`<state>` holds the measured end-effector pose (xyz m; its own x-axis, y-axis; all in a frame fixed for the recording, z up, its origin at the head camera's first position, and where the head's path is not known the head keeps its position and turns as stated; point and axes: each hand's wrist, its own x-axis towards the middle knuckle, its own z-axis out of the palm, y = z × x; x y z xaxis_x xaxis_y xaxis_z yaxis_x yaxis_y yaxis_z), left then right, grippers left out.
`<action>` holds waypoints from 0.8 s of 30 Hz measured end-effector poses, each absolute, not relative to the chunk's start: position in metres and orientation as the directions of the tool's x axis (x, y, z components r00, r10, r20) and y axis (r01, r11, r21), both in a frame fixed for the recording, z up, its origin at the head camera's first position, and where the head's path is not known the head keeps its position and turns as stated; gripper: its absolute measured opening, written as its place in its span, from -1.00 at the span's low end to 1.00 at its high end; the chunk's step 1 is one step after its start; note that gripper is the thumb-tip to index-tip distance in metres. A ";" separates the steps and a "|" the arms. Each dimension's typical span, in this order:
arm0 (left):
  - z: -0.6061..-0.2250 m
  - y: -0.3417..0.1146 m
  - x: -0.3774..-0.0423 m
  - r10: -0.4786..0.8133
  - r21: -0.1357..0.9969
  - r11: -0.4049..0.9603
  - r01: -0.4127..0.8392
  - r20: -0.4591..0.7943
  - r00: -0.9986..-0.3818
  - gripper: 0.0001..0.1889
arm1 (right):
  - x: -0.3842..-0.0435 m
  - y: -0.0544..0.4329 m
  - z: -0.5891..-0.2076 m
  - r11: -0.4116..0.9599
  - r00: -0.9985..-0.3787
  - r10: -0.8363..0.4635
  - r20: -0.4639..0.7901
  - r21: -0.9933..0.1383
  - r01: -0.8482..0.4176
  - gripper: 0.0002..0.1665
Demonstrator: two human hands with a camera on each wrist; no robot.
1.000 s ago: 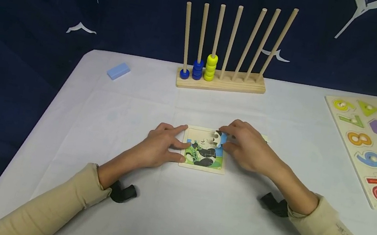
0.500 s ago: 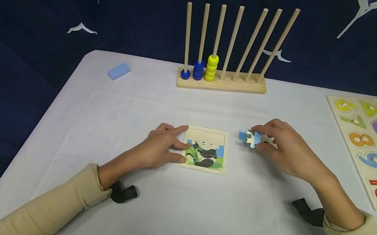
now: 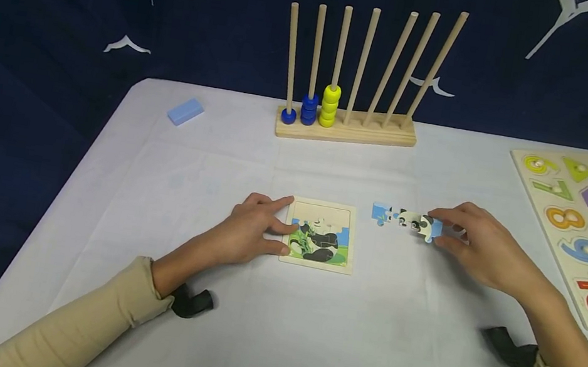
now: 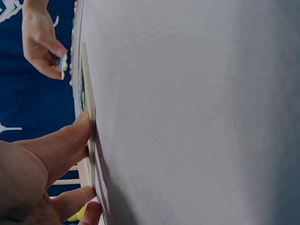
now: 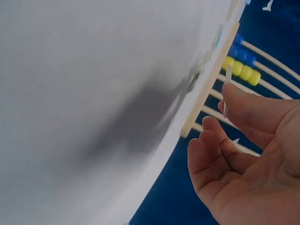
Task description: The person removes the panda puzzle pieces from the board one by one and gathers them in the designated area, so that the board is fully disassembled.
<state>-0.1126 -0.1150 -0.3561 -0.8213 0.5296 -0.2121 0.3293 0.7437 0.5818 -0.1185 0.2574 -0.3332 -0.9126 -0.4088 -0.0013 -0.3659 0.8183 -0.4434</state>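
In the head view, a square wooden jigsaw tray lies on the table, its lower part filled with a panda picture and its upper part bare wood. My left hand rests at its left side, thumb and fingers spread along the edge and pressing on it. To the right, my right hand pinches a blue jigsaw piece with a black-and-white panda part, between thumb and fingertips. That piece shows edge-on in the right wrist view. Beside it, loose jigsaw pieces in blue, black and white lie in a row.
A wooden bead stacker with blue and yellow beads stands at the back. A light blue block lies back left. On the right is a number-and-shape peg board. Black straps hang at both wrists.
My right hand has moved right, away from the tray, taking the jigsaw piece from its upper right corner to the right end of the loose row. My left hand has stayed in place.
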 end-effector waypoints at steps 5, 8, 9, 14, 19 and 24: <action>-0.356 -0.114 -0.113 0.538 0.582 0.740 0.338 -0.209 -0.817 -0.54 | -0.121 0.267 -0.338 0.843 -0.928 -0.367 -0.073 -0.447 -0.298 -0.54; -0.356 -0.114 -0.113 0.537 0.579 0.742 0.338 -0.212 -0.817 -0.54 | -0.123 0.271 -0.341 0.843 -0.925 -0.373 -0.073 -0.443 -0.305 -0.54; -0.356 -0.114 -0.113 0.534 0.578 0.745 0.334 -0.215 -0.818 -0.54 | -0.124 0.272 -0.342 0.842 -0.924 -0.378 -0.066 -0.438 -0.314 -0.54; -0.354 -0.114 -0.113 0.526 0.576 0.749 0.328 -0.216 -0.822 -0.54 | -0.130 0.275 -0.346 0.842 -0.919 -0.388 -0.069 -0.433 -0.322 -0.53; -0.355 -0.113 -0.113 0.528 0.575 0.747 0.333 -0.208 -0.824 -0.54 | -0.133 0.273 -0.348 0.857 -0.924 -0.366 -0.111 -0.426 -0.289 -0.54; -0.355 -0.114 -0.113 0.523 0.579 0.749 0.322 -0.217 -0.824 -0.54 | -0.135 0.272 -0.351 0.871 -0.927 -0.342 -0.152 -0.422 -0.252 -0.56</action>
<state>-0.1129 -0.1137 -0.3552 -0.8243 0.5227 -0.2173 0.3222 0.7489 0.5791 -0.1353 0.2716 -0.3507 -0.9274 -0.3419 -0.1517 -0.2519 0.8707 -0.4224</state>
